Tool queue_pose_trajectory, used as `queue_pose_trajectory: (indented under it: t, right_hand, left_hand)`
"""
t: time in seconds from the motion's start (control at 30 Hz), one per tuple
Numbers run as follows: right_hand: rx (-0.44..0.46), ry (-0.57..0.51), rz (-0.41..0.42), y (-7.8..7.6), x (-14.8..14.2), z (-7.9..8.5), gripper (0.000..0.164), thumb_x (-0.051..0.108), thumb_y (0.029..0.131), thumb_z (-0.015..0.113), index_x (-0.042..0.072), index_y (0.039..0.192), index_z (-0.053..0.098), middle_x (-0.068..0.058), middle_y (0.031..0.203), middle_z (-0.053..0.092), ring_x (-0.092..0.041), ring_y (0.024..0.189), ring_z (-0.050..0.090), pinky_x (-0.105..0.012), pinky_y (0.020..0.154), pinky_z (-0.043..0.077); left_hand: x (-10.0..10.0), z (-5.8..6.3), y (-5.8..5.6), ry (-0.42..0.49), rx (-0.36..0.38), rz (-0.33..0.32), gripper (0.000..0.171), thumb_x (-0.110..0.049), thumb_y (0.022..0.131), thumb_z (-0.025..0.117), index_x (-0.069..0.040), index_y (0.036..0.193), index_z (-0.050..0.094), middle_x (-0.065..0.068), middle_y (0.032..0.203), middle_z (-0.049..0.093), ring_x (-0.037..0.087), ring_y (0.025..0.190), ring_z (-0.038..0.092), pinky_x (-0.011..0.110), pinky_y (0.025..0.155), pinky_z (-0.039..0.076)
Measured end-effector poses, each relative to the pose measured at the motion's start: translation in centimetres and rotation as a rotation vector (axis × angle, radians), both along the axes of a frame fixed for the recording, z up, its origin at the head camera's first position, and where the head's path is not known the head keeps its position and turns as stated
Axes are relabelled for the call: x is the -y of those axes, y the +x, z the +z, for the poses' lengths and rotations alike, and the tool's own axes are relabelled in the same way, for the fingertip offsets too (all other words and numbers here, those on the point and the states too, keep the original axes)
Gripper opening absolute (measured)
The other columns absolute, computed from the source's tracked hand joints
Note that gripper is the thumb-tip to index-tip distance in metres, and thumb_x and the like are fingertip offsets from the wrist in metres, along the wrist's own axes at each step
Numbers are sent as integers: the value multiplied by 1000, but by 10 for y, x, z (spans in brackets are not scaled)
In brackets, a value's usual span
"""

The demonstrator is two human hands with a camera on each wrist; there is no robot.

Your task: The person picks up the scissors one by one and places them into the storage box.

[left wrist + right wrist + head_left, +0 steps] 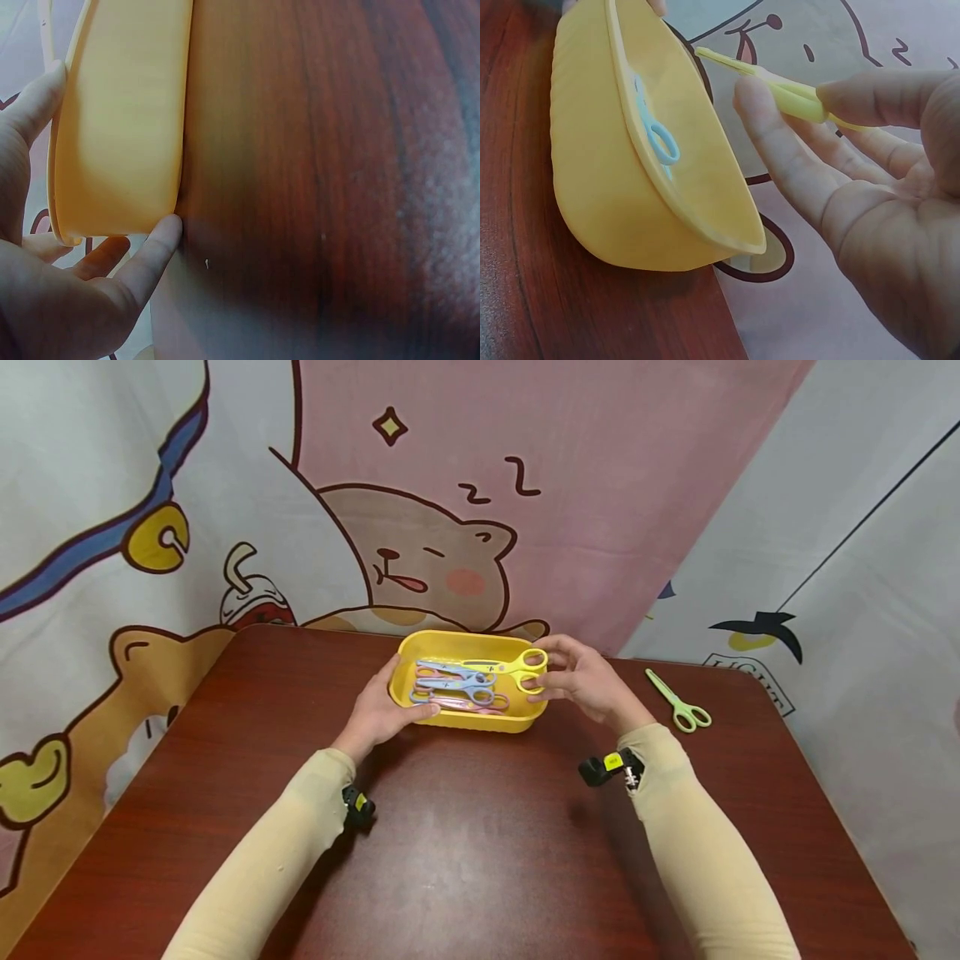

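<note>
A yellow plastic tray (487, 721) stands on the table, holding several pairs of scissors. Blue scissors (453, 683) lie on top of pink scissors (501, 700) in it. My left hand (378, 706) holds the tray's left end, with the thumb at the front rim and the fingers against the end wall (120, 187). Over the tray's right side, my right hand (588, 681) pinches yellow scissors (517, 667) by the handles, blades pointing left. In the right wrist view these scissors (799, 101) are raised above the rim, between thumb and fingers.
Light green scissors (675, 700) lie by themselves on the dark red-brown table (450, 843), right of my right hand. Directly behind the table's back edge hangs a cartoon-printed cloth (600, 485).
</note>
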State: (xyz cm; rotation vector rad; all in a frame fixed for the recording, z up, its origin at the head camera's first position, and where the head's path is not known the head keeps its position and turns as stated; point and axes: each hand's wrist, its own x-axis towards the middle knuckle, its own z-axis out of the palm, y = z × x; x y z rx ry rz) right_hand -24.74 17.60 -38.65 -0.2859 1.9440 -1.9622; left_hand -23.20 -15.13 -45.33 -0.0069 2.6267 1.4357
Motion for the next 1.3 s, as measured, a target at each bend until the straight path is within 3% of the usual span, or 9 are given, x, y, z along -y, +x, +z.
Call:
queue_pose_trajectory:
  t: [0.47,1.0,1.3]
  right_hand:
    - [18,21,36,-10,8,-3,41,-16,96,54,-3,134,45,-20,124,56,-30,96,72,-49,84,61]
    - [66,50,71,-22,25,-3,48,-17,96,55,-5,141,43,-27,136,52,-32,98,72,-62,94,52]
    - [74,70,97,-26,35,-6,46,-16,95,57,-4,138,46,-23,130,56,-28,95,73,-54,89,58]
  left_hand:
    - [0,-1,-1,8,-17,-1,122,-41,76,92,-16,167,15,19,163,34,37,142,40,50,119,32]
    - [0,-2,-1,24,-7,2,122,-40,77,92,-16,168,14,18,164,32,35,143,39,49,120,33]
    - [0,-2,0,17,-8,-1,122,-41,77,92,-17,168,13,18,164,32,36,145,37,50,121,31]
